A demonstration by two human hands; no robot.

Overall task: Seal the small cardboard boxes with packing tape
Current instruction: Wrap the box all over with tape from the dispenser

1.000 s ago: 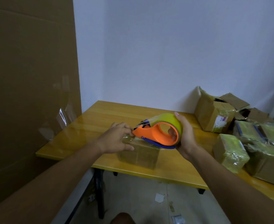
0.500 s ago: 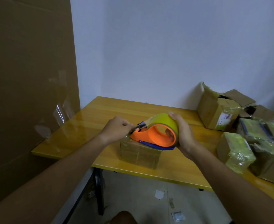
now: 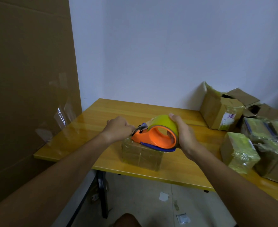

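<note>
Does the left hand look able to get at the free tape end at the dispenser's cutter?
Probably yes: the left hand is curled right against the cutter end of the orange tape dispenser, which sits on the small box, with nothing between them. Whether it already pinches tape is unclear.

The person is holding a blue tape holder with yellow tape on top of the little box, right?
Not quite. The tape holder is orange, with only a thin blue strip along its bottom edge. The head view shows it. The rest fits: the right hand holds it, with its yellow tape, on top of the little box.
</note>
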